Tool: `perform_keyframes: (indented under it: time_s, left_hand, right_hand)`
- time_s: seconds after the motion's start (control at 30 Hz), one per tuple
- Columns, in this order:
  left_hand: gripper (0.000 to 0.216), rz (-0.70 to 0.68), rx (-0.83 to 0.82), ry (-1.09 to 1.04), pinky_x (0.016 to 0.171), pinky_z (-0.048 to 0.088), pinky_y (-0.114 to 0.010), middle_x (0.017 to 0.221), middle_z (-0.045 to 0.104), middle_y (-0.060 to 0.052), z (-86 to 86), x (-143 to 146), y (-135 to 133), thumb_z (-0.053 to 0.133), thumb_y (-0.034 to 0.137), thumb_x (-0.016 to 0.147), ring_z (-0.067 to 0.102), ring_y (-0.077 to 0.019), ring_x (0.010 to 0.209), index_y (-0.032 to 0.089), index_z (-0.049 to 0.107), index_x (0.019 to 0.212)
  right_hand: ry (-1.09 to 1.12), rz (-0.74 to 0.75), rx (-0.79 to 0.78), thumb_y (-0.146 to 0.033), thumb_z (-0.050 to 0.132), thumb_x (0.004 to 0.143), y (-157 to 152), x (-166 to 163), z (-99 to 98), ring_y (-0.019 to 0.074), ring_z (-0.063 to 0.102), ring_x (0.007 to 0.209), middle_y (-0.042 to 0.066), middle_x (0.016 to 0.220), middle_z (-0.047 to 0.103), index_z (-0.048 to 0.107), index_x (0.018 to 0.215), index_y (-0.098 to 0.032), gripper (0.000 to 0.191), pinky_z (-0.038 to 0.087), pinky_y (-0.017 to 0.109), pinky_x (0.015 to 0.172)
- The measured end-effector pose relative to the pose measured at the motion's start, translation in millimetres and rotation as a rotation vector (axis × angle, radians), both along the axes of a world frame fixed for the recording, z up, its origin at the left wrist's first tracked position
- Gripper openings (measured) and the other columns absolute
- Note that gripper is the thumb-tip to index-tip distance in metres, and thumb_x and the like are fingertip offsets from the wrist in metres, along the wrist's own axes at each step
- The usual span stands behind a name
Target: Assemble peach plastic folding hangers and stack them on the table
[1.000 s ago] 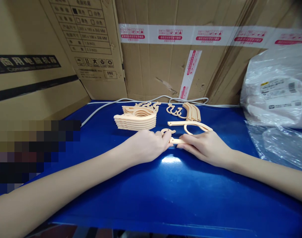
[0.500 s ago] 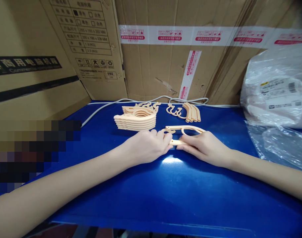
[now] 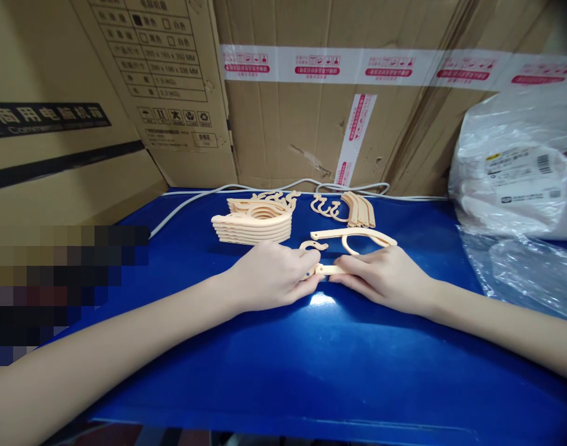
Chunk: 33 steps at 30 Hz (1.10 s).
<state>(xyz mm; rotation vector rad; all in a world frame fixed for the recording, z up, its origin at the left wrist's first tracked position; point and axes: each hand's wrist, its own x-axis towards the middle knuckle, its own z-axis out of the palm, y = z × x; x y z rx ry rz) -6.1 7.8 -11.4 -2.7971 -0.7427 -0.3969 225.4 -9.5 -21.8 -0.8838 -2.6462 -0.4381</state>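
A peach plastic folding hanger (image 3: 330,270) is held low over the blue table between both my hands. My left hand (image 3: 278,275) pinches its hook end, and part of the curved hook (image 3: 316,246) shows above the fingers. On the other side my right hand (image 3: 383,279) grips one arm of it, thumb and fingers closed. A curved hanger arm (image 3: 343,233) and a ring-like piece (image 3: 351,244) lie just beyond the right fingers; whether they join the held part is hidden. Behind my left hand sits a neat stack of folded hangers (image 3: 253,230).
Several loose curved arms (image 3: 359,209) and hooks (image 3: 327,207) lie farther back. A white cable (image 3: 185,207) runs along the cardboard boxes (image 3: 283,136) at the rear. Clear plastic bags (image 3: 510,179) stand on the right of the blue table (image 3: 334,371).
My left fingers have shifted on the hanger, so more of its hook and pivot end shows. The curved arm behind has tilted slightly. My right hand has hardly moved.
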Motion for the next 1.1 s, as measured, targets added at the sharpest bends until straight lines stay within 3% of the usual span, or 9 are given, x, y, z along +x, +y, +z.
perform_keyframes:
  time_s: [0.27,0.73,0.87,0.97,1.1]
  left_hand:
    - [0.029,0.010,-0.026,0.018,0.046,0.022,-0.026,0.063,0.062,0.000,0.2,1.2,-1.5,0.037,0.032,0.095,0.060,-0.0133,0.054,0.017,0.049,0.073]
    - [0.029,0.026,-0.017,0.066,0.045,0.021,-0.026,0.068,0.064,-0.001,1.5,1.2,-3.3,0.036,0.032,0.096,0.062,-0.0153,0.057,0.015,0.053,0.081]
    - [0.028,0.029,-0.021,0.027,0.044,0.021,-0.026,0.061,0.061,0.000,3.9,1.4,-5.8,0.037,0.031,0.096,0.059,-0.0142,0.051,0.016,0.054,0.079]
    - [0.030,0.035,-0.020,0.001,0.044,0.022,-0.027,0.060,0.061,0.000,5.3,0.6,-6.0,0.036,0.032,0.096,0.059,-0.0148,0.051,0.016,0.054,0.078]
    - [0.026,0.068,-0.029,0.021,0.045,0.022,-0.027,0.061,0.063,-0.001,5.7,-0.5,-4.5,0.039,0.030,0.095,0.060,-0.0156,0.052,0.016,0.054,0.079]
  right_hand:
    - [0.008,0.009,0.018,-0.038,0.034,0.101,-0.7,-2.4,2.4,0.0097,0.056,0.043,-0.002,0.052,0.060,0.057,0.074,-0.018,0.041,0.026,0.025,0.045]
    - [0.012,0.002,-0.042,-0.037,0.037,0.099,0.1,-2.1,3.0,0.0117,0.060,0.052,-0.001,0.059,0.062,0.059,0.076,-0.018,0.037,0.033,0.026,0.051]
    - [0.090,-0.010,-0.026,-0.039,0.043,0.097,-2.2,-1.2,3.5,0.0146,0.066,0.065,0.002,0.075,0.071,0.062,0.092,-0.017,0.030,0.040,0.026,0.057]
    - [0.158,-0.008,0.071,-0.039,0.048,0.095,-4.9,0.0,6.3,0.0176,0.066,0.079,0.007,0.092,0.072,0.059,0.109,-0.017,0.029,0.045,0.028,0.064]
    - [0.154,0.007,0.172,-0.036,0.051,0.093,-4.2,4.1,18.3,0.0226,0.061,0.085,0.011,0.097,0.066,0.063,0.102,-0.018,0.023,0.047,0.035,0.073]
